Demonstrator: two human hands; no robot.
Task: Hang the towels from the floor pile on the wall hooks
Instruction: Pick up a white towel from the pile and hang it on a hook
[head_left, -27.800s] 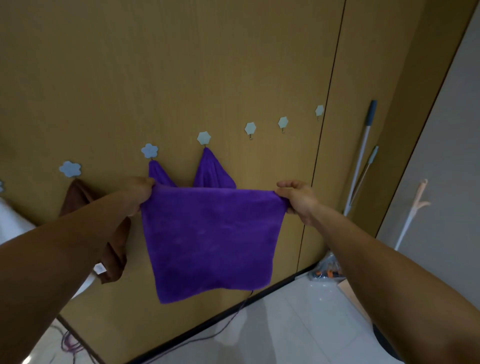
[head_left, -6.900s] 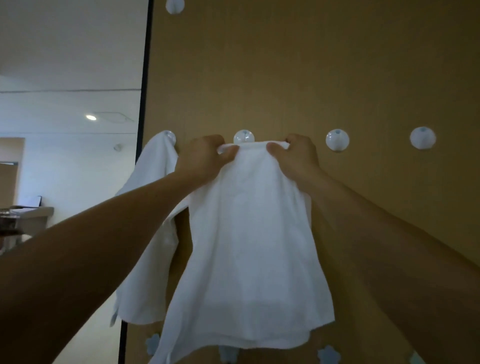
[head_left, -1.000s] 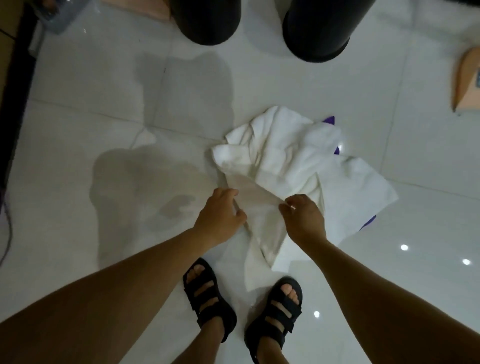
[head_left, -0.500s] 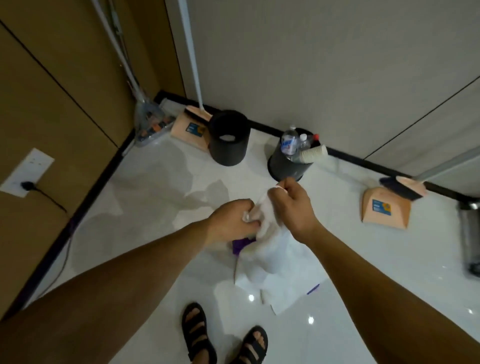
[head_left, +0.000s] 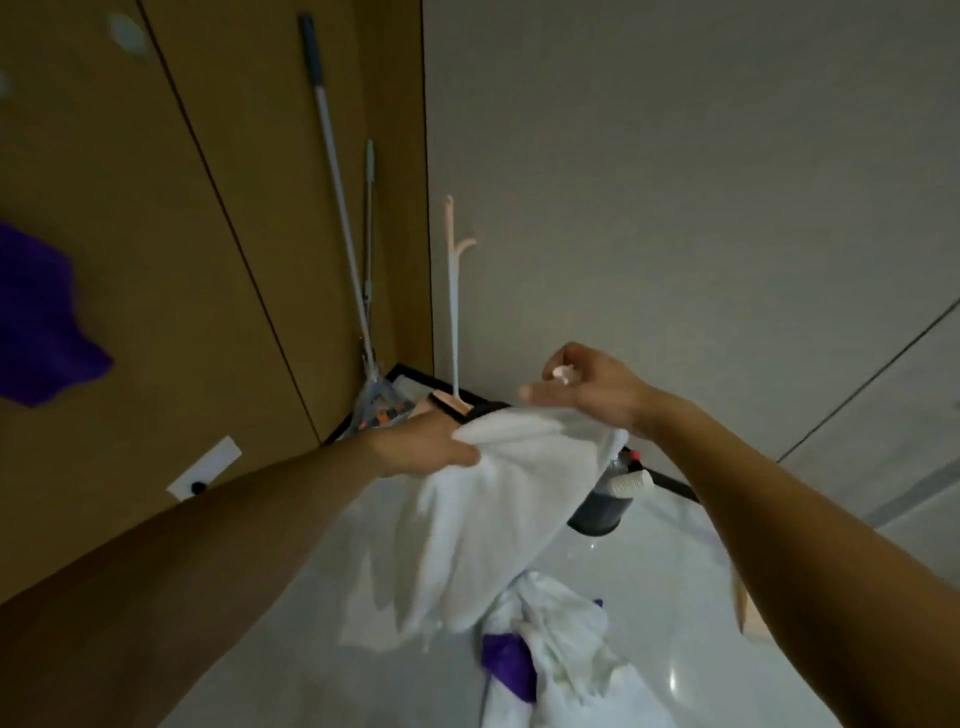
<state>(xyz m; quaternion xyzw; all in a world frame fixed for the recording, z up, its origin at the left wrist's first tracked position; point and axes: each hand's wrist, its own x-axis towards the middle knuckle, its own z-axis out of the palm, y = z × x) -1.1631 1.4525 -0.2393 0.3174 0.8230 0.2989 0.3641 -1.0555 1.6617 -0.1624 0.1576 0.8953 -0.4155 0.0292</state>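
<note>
Head view. The left hand (head_left: 426, 449) holds its grip clamped on the upper edge of a white towel (head_left: 483, 519), with fingers and thumb curled round a bunched fold. From this grip the cloth spreads toward 3 o'clock and hangs slack toward 6 o'clock, clear of the floor (head_left: 675, 561).

The right hand (head_left: 592, 389) sits at 2 o'clock of the left hand, just above the far end of the towel's upper edge, which passes under its wrist. A small white scrap shows at its blurred fingertips. Whether this grip is clamped on the towel or apart cannot be told.

The floor pile (head_left: 556, 660), white cloths with a purple one among them, lies at 5 o'clock of the left hand, below the hanging towel and apart from it.

At 9 o'clock in the frame a purple towel (head_left: 36, 317) hangs against the wood-panelled wall (head_left: 156, 234). A pale wall hook (head_left: 127, 31), blurred, sits at 11 o'clock.

Two mop handles (head_left: 337, 208) lean in the corner at 12 o'clock of the left hand. A black bin (head_left: 602, 512) stands on the floor at 3 o'clock of the towel, partly behind it. A wall socket (head_left: 205, 467) lies at 9 o'clock of the left hand.
</note>
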